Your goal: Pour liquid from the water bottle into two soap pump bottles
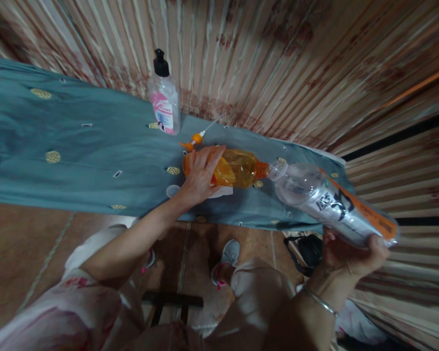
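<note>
Spillage could be caused by misaligning orange bottle clasped in left hand and drink bottle gripped by right hand.

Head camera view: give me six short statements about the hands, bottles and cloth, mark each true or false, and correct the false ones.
1. The left hand grips the orange bottle. True.
2. The right hand holds the clear bottle near its base. True.
3. The mouths of those two bottles are far apart. False: they face each other, touching or nearly so.
4. The orange pump lies on the cloth near the black-topped bottle. True.
5. The black-topped bottle lies on its side. False: it stands upright.
6. The cloth is plain red. False: it is blue-green with yellow motifs.
</note>
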Available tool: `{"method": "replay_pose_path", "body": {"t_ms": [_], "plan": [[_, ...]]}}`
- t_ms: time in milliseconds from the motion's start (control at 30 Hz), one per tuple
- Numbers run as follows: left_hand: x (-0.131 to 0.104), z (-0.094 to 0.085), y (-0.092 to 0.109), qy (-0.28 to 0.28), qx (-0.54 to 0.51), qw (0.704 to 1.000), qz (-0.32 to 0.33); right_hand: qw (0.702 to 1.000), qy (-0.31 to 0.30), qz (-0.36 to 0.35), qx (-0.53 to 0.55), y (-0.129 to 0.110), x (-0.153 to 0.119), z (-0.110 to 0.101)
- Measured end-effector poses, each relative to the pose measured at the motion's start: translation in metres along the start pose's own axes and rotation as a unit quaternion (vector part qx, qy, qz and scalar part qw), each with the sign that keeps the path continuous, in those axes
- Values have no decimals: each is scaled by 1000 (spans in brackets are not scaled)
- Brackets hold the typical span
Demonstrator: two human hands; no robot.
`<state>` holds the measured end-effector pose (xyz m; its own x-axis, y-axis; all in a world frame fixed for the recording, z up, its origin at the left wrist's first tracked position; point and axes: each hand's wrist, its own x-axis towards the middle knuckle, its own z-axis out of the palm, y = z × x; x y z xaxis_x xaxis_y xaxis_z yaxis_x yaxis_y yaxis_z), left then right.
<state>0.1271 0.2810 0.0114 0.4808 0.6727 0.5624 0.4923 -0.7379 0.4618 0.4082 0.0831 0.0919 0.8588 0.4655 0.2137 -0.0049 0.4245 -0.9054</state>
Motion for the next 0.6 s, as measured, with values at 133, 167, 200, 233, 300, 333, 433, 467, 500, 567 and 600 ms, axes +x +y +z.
{"method": "replay_pose_path", "body": {"t_ms": [133,167,200,233,300,333,433,467,500,567,600], "plan": [[0,0,0,1,-1,1000,2,1000,4,4,4,-2,-1,3],[0,0,0,0,-1,1000,2,1000,2,4,4,-2,-1,4],[0,0,-1,0,-1,1000,3,1000,0,3,5,-2,-1,4],[0,0,-1,-1,-1,1000,3,1000,-1,2,6,-2,-1,4],[0,0,-1,-1,-2,1000,4,1000,4,1,5,-2,-1,4],[0,0,-1,0,-3,1000,3,1000,7,2,4,-1,-1,3],[0,0,0,1,-2,1000,-3,1000,10,4,0,0,0,1],[0,0,0,0,-1,1000,-4,1000,7,4,1,0,1,0],[0,-1,0,-2,0,1000,-5,1000,5,3,2,0,1,-1],[0,-1,1,-7,1,1000,-4,1000,-1,2,3,1,1,-1],[0,-2,1,-9,1,1000,-5,1000,-2,2,2,0,1,-1]]}}
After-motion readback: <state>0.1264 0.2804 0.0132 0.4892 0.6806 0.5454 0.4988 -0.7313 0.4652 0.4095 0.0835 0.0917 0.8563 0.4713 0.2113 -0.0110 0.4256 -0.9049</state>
